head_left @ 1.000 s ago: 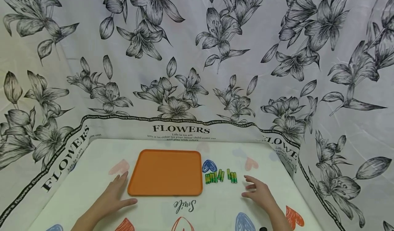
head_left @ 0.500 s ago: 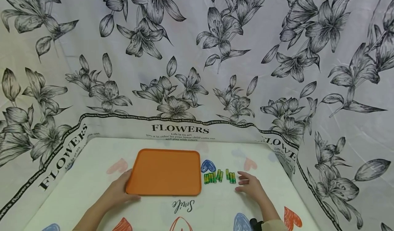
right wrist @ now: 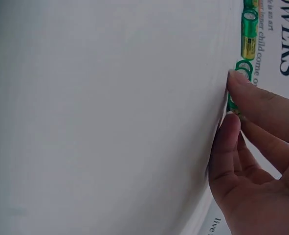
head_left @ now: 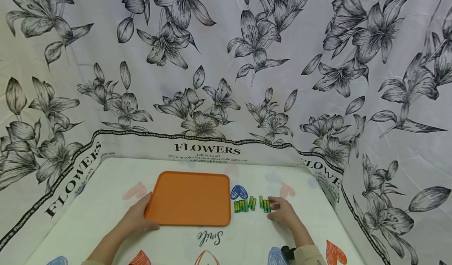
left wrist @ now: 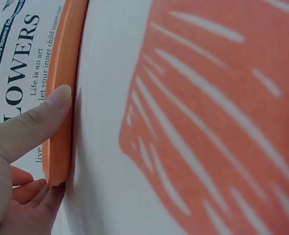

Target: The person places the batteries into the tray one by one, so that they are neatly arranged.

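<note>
While left hand [head_left: 135, 215] grips tray [head_left: 188, 198] between thumb and fingers, right hand [head_left: 285, 214] brackets end battery [head_left: 268, 207], fingertips apart; cannot tell if clamped. Other batteries [head_left: 241, 206] just beyond fingertips. Likely light, stiff, apt to roll; best held by ends.

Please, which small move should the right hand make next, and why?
Probably the right hand should close gently on the rightmost battery: its thumb and finger are beside that battery, but a firm grip cannot be confirmed. The left hand holds the tray at its near-left corner, so the tray seems steady.
</note>
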Tool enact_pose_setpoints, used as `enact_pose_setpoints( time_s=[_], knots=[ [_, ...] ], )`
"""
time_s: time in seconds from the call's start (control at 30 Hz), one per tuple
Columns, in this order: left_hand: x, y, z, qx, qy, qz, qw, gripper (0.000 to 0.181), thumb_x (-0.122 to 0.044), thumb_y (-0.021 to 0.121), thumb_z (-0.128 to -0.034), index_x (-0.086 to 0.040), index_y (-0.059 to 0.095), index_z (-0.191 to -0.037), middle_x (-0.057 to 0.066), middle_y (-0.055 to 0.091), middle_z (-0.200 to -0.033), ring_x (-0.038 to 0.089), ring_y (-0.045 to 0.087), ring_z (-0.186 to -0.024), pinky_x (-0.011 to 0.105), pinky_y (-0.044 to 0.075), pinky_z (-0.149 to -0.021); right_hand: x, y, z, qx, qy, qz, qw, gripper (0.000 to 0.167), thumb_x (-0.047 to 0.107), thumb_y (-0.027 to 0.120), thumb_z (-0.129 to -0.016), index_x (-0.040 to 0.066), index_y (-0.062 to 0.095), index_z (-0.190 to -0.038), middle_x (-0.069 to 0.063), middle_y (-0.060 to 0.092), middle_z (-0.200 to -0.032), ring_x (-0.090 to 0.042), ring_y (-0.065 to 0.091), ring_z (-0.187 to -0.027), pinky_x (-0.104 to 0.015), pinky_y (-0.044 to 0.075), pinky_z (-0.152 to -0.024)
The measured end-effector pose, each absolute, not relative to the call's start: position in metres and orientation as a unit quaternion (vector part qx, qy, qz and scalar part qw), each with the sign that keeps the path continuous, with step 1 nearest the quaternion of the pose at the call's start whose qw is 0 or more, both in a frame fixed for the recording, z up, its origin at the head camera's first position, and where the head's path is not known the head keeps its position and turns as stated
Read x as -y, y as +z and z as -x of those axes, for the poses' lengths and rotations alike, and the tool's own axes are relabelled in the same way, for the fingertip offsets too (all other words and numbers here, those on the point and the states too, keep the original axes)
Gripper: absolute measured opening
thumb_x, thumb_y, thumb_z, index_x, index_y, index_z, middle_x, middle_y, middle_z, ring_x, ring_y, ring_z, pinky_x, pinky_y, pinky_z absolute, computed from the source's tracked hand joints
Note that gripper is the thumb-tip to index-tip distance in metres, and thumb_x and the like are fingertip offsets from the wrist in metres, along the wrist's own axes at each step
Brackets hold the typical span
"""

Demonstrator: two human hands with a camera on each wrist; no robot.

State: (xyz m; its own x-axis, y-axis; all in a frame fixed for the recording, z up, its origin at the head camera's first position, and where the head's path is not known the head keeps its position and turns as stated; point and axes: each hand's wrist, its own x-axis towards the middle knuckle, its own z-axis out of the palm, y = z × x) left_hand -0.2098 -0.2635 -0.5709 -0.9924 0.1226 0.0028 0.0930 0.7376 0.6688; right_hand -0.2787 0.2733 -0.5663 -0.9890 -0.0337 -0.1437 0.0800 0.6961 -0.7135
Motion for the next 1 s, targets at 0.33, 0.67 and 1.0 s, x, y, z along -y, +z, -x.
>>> enact_pose_setpoints(
  time_s=[0.33, 0.67, 1.0],
  knots=[
    [0.269, -0.572, 0.215, -0.921, 0.383, -0.037, 0.061, 0.127, -0.036, 0.099, -0.0556, 0.016, 0.030, -0.150, 0.034, 0.035, -0.152, 0.057, 0.034, -0.139, 0.068, 0.031, -0.114, -0.272, -0.569, 0.282, -0.920, -0.386, -0.001, 0.065, 0.055, -0.005, 0.084, -0.074, -0.002, 0.064, -0.125, -0.006, 0.065, -0.103, -0.018, 0.059, -0.089, -0.035, 0.052, -0.079],
    [0.270, -0.572, 0.216, -0.914, 0.400, -0.028, 0.061, 0.127, -0.035, 0.099, -0.0556, 0.014, 0.031, -0.151, 0.031, 0.033, -0.154, 0.055, 0.036, -0.138, 0.067, 0.033, -0.113, -0.278, -0.567, 0.272, -0.893, -0.448, -0.020, 0.038, 0.060, -0.004, 0.086, -0.072, -0.006, 0.062, -0.127, -0.015, 0.071, -0.113, -0.025, 0.070, -0.098, -0.038, 0.060, -0.081],
    [0.273, -0.577, 0.215, -0.907, 0.416, -0.029, 0.062, 0.128, -0.040, 0.098, -0.0553, 0.012, 0.032, -0.151, 0.030, 0.034, -0.154, 0.054, 0.038, -0.139, 0.066, 0.034, -0.113, -0.275, -0.563, 0.272, -0.878, -0.475, -0.040, 0.039, 0.060, -0.006, 0.085, -0.071, -0.004, 0.064, -0.128, -0.016, 0.071, -0.116, -0.019, 0.071, -0.093, -0.032, 0.061, -0.074]
  ],
)
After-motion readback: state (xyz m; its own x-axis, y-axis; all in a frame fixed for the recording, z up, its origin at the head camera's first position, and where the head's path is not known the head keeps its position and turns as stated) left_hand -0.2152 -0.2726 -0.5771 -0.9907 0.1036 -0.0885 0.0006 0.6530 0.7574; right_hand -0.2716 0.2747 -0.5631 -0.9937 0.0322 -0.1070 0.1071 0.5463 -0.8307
